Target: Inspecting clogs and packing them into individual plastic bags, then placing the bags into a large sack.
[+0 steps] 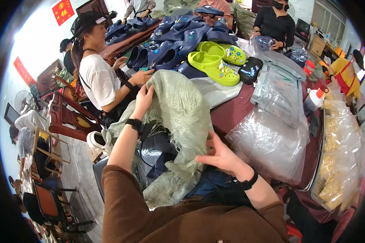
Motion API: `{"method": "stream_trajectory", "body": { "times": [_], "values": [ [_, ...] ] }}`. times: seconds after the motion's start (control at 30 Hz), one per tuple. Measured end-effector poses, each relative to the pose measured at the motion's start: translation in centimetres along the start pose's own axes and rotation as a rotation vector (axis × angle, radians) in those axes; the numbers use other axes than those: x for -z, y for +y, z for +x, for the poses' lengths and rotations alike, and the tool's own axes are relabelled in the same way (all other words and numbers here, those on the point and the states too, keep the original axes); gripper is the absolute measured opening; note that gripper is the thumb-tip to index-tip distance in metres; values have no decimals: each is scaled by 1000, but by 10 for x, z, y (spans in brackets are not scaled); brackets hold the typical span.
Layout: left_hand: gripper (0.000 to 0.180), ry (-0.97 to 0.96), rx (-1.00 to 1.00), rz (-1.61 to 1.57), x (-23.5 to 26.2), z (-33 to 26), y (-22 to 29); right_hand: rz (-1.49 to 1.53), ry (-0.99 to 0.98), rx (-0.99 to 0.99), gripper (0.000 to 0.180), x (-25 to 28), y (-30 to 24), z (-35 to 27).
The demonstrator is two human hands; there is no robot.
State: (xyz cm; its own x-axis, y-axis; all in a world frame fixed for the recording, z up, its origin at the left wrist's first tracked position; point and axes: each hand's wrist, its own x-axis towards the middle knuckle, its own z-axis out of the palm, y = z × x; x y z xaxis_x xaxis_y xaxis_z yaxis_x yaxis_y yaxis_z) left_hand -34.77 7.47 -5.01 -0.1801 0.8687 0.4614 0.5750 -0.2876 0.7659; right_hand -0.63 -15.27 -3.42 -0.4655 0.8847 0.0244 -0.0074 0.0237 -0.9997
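Observation:
A pale green woven sack [182,105] hangs crumpled over my lap and against the table edge. My left hand [143,101] grips its upper left part, with the fingertips partly hidden by the fabric. At the sack's right side, my right hand [221,152] is open, fingers apart and tips close to the cloth; whether they touch it I cannot tell. Below my left forearm lies something dark blue in shiny clear plastic [156,152], partly covered by the sack. Just beyond the sack, two lime green clogs [215,69] with colourful charms sit on the table.
Navy clogs [182,36] are piled across the far table. Beside the green pair stands a black bottle-like container [250,69]. Clear plastic bags [271,139] cover the table's right part, near a white bottle with a red cap [313,100]. A co-worker [99,69] works at left; others are farther back.

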Motion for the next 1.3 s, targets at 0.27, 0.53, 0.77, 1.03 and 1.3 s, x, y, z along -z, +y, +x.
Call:
{"method": "stream_trajectory", "body": {
  "times": [0.27,0.53,0.77,1.03,1.3],
  "values": [
    [64,181,-702,520,-10,-59,93,-529,616,7,73,71,79,0],
    [90,-468,-787,453,-47,-111,108,-552,842,307,82,86,8,28],
    [79,-592,-433,648,-74,-73,53,-1080,585,500,76,75,18,56],
    [43,-1148,115,254,-112,-171,-60,-1022,280,177,24,81,69,74],
    [39,-799,156,196,-152,-109,-48,-1192,396,81,22,84,76,123]
  ]
}}
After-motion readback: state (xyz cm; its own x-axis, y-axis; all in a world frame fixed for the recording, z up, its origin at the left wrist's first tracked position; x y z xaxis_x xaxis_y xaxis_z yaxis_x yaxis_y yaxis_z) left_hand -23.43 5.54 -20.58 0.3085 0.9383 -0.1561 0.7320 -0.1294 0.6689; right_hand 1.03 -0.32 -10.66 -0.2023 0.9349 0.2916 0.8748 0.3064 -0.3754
